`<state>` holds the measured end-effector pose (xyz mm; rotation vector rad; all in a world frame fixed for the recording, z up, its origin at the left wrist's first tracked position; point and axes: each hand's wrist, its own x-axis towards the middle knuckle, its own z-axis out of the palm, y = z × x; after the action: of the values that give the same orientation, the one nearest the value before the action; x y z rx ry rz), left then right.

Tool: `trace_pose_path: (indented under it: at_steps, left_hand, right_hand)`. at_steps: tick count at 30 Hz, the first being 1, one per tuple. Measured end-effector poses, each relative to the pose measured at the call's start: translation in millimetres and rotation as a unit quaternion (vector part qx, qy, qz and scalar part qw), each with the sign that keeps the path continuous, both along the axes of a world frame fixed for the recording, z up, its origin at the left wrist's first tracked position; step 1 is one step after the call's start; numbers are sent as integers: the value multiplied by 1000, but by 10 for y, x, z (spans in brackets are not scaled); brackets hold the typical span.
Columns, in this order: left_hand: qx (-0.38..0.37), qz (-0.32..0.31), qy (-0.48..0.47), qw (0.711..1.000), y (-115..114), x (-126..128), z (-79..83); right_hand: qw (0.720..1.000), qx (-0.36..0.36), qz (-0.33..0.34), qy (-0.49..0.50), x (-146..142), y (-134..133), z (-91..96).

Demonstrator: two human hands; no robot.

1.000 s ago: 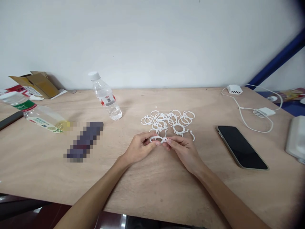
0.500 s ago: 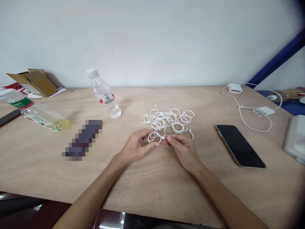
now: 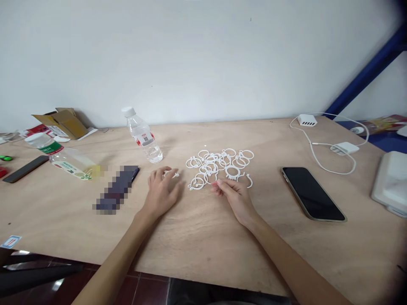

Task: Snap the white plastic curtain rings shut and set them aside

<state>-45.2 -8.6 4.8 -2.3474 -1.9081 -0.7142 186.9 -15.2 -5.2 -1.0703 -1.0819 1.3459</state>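
A single white ring is being touched at the fingertips of the left hand, just left of the pile of white rings on the wooden table; the hand is being held palm down with its fingers bent over the ring, and whether the ring is being gripped or only pressed cannot be told; the right hand is being rested at the near edge of the pile, its thumb and forefinger being kept closed together against the nearest ring, though whether that ring is being pinched between them cannot be told; the two hands are being held apart, with a stray ring lying between them. Beyond the left hand an upright water bottle is being shown, and beside it a pixelated dark object; farther left a bottle with a green label is lying on its side near a dark phone and a cardboard box. To the right of the pile a black phone is lying face up; behind it a white charger is being trailed by its cable.
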Motion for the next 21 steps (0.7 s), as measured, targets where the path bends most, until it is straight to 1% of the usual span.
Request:
trace_pose_path:
  at_steps: [3, 6, 8, 10, 14, 15, 17, 19, 21]
  left_hand:
    - [-49, -76, -10, 996, -84, 195, 29]
    - [-93, -98, -19, 991, -108, 294, 49]
    - [-97, -116, -15, 988, -113, 310, 102]
    - [-78, -149, -11, 986, -124, 312, 195]
    - [-16, -215, -50, 975, -159, 359, 375]
    - [-2, -230, -65, 971, -162, 384, 391]
    - [22, -252, -96, 963, -156, 445, 383]
    - [43, -256, -127, 957, -136, 508, 345]
    - [59, -252, -157, 953, -109, 565, 308]
  right_hand:
    - [1000, 1, 0, -5, -4, 0, 13]
    - [1000, 2, -1, -8, -6, 2, 26]
    - [1000, 11, -5, -19, -12, -4, 32]
    - [999, 34, 9, -39, -29, -25, 38]
    - [987, 92, 90, -95, -81, -99, 37]
    - [985, 100, 93, -107, -93, -115, 34]
    - [985, 105, 70, -116, -108, -133, 27]
    - [987, 101, 45, -114, -115, -135, 24]
    - [987, 99, 35, -123, -115, -128, 25]
